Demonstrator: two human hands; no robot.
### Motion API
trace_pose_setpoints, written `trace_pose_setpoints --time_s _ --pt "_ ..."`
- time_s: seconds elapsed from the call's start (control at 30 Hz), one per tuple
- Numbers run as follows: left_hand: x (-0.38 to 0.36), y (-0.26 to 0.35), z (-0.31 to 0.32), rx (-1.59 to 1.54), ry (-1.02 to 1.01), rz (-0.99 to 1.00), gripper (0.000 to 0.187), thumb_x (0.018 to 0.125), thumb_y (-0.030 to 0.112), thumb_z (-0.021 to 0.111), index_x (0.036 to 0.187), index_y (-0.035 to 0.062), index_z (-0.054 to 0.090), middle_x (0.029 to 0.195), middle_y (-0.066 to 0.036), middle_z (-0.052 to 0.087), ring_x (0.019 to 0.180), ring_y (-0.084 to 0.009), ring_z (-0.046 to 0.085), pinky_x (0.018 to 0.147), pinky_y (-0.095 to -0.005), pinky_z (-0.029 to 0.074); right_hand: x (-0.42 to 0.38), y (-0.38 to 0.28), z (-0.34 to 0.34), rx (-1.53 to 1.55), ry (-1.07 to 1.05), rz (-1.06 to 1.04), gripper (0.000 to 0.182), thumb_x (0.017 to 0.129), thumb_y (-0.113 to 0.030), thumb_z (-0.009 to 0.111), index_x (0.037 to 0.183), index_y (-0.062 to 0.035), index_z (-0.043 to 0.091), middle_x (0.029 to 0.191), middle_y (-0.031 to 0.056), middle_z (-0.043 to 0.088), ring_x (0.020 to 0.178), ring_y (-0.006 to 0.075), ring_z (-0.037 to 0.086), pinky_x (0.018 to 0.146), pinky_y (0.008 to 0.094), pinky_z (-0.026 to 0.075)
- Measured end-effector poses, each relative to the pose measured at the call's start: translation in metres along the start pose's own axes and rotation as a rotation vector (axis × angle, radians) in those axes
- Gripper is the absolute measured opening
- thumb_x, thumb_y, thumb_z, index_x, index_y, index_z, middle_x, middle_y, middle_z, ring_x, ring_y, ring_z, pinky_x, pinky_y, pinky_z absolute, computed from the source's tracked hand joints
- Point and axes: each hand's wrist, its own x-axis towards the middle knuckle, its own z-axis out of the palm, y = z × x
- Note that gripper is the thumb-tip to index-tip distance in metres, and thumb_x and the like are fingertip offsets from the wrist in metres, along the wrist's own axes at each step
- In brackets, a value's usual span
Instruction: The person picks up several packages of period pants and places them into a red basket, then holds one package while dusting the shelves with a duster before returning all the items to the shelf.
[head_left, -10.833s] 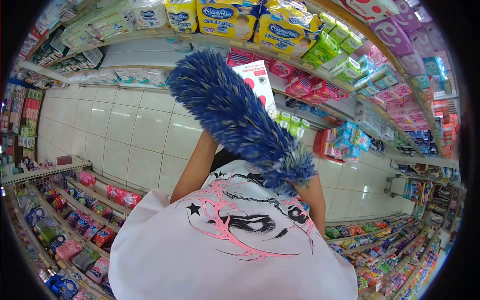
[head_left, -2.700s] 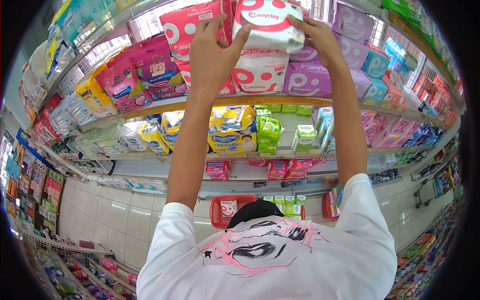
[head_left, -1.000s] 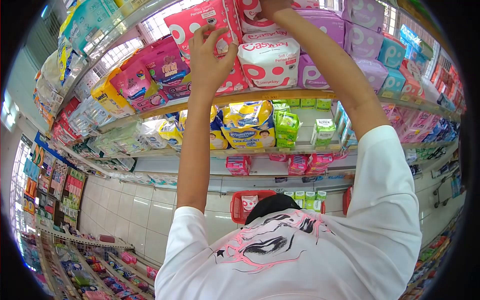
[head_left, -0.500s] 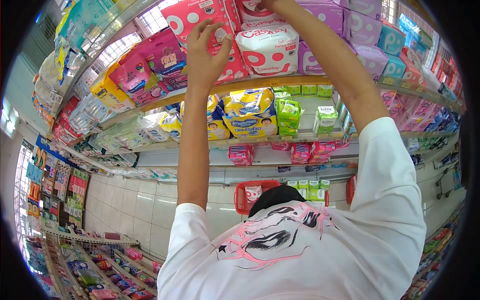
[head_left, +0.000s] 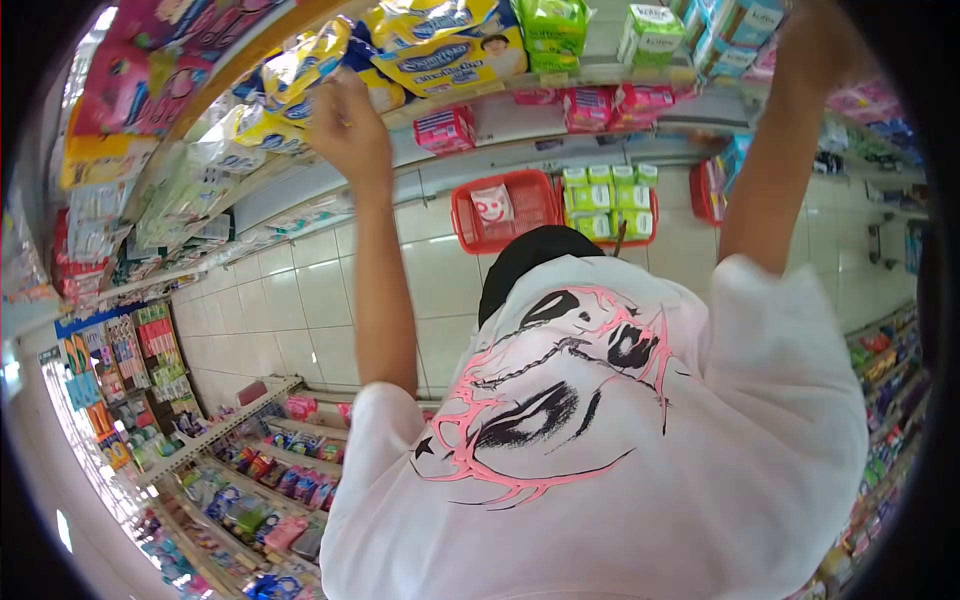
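Note:
My left hand (head_left: 348,125) is raised before the lower shelf with its fingers loosely bent and apart, and nothing shows in it. Behind it are yellow and blue diaper packs (head_left: 445,60). My right hand (head_left: 825,45) is held up at the top right, smeared by motion, so its fingers cannot be made out. Close to it stand light blue Kotex boxes (head_left: 735,35). On the floor below is a red basket (head_left: 540,190) with a white and pink pack (head_left: 492,204) inside. Beside it, another red basket holds several green and white packs (head_left: 605,197).
Pink packs (head_left: 445,130) sit on the bottom shelf. A further red basket (head_left: 706,195) is on the floor to the right. Shelves of goods (head_left: 250,500) run along the lower left, with a hanging display (head_left: 130,370) beyond the tiled floor (head_left: 320,290).
The view has tilted down, so the upper shelf of pads has left it and the floor baskets show fully. My left hand has lowered; my right hand has swung to the right.

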Motion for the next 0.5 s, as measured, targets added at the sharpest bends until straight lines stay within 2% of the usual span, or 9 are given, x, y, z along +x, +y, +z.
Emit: trace_pose_setpoints --time_s 0.1,0.17,0.2,0.23,0.27,0.3,0.37,0.4,0.5 --pt "-0.137 -0.092 -0.003 0.273 -0.469 -0.494 0.05 0.09 0.027 0.059 0.051 -0.0015 0.045 0.044 -0.005 0.037 0.046 -0.0115 0.033 0.043 -0.0358 0.027 -0.197 0.085 -0.113 -0.196 0.007 0.832 0.042 0.09 -0.039 0.051 0.098 0.0017 0.057 0.077 0.0173 0.06 0.073 0.0291 0.059 0.066 0.0399 0.043" --pt "-0.265 -0.178 -0.03 0.267 -0.719 -0.49 0.055 0.094 0.035 0.05 0.057 -0.0049 0.05 0.048 -0.018 0.046 0.043 -0.0213 0.041 0.046 -0.0432 0.031 -0.345 0.084 -0.19 -0.411 -0.341 1.481 0.045 0.094 -0.041 0.046 0.092 0.0023 0.058 0.07 0.0151 0.059 0.066 0.0269 0.058 0.06 0.0409 0.042" --pt "-0.308 -0.187 -0.054 0.302 -0.908 -0.6 0.056 0.096 0.036 0.043 0.062 -0.0065 0.054 0.058 -0.025 0.054 0.049 -0.0352 0.052 0.051 -0.0488 0.036 -0.414 0.066 -0.232 -0.63 -0.547 1.246 0.029 0.095 -0.026 0.044 0.097 0.0017 0.054 0.086 0.0211 0.058 0.08 0.0343 0.054 0.076 0.0405 0.043" --pt "-0.369 -0.236 -0.09 0.363 -1.185 -0.368 0.053 0.096 0.034 0.039 0.068 -0.0066 0.057 0.074 -0.029 0.059 0.068 -0.0445 0.056 0.062 -0.0504 0.042 -0.457 0.032 -0.256 -0.626 -0.54 0.949 0.027 0.094 -0.023 0.045 0.099 0.002 0.054 0.082 0.0204 0.058 0.075 0.0382 0.055 0.072 0.0408 0.044" --pt "-0.379 -0.222 -0.106 0.428 -1.298 -0.571 0.046 0.095 0.031 0.04 0.076 -0.0066 0.059 0.085 -0.031 0.059 0.082 -0.0459 0.056 0.074 -0.0493 0.045 -0.497 0.007 -0.283 -0.623 -0.623 0.985 0.025 0.093 -0.023 0.048 0.1 0.0005 0.054 0.081 0.0162 0.059 0.071 0.0306 0.06 0.061 0.0363 0.046" --pt "-0.399 -0.232 -0.128 0.431 -1.426 -0.668 0.04 0.094 0.03 0.042 0.089 -0.0064 0.059 0.088 -0.031 0.059 0.084 -0.0465 0.056 0.081 -0.0478 0.044 -0.515 -0.022 -0.297 -0.59 -0.685 1.183 0.026 0.092 -0.024 0.051 0.102 -0.001 0.055 0.083 0.0137 0.06 0.071 0.0248 0.061 0.058 0.0333 0.046" --pt "-0.404 -0.255 -0.145 0.366 -1.771 -1.541 0.027 0.089 0.023 0.048 0.104 0.0017 0.057 0.097 -0.019 0.063 0.088 -0.0321 0.062 0.074 -0.0394 0.052 -0.548 -0.052 -0.313 -0.509 -0.644 1.641 0.03 0.09 -0.029 0.055 0.107 -0.0045 0.056 0.086 0.0088 0.06 0.07 0.0151 0.061 0.052 0.0276 0.046" --pt "-0.41 -0.269 -0.141 0.42 -1.828 -1.724 0.023 0.087 0.019 0.052 0.103 0.0048 0.06 0.102 -0.015 0.063 0.096 -0.0255 0.06 0.072 -0.0357 0.054 -0.566 -0.057 -0.312 -0.463 -0.521 1.896 0.033 0.09 -0.033 0.056 0.11 -0.0064 0.056 0.086 0.0064 0.06 0.068 0.0111 0.059 0.05 0.025 0.046" --pt "-0.451 -0.352 -0.119 0.484 -2.274 -0.852 0.023 0.086 0.023 0.054 0.101 0.0086 0.064 0.107 -0.014 0.063 0.102 -0.0278 0.059 0.082 -0.0395 0.05 -0.627 -0.034 -0.299 -0.449 -0.268 2.09 0.039 0.09 -0.039 0.054 0.115 -0.0084 0.055 0.09 0.0072 0.059 0.072 0.0146 0.06 0.055 0.028 0.049"
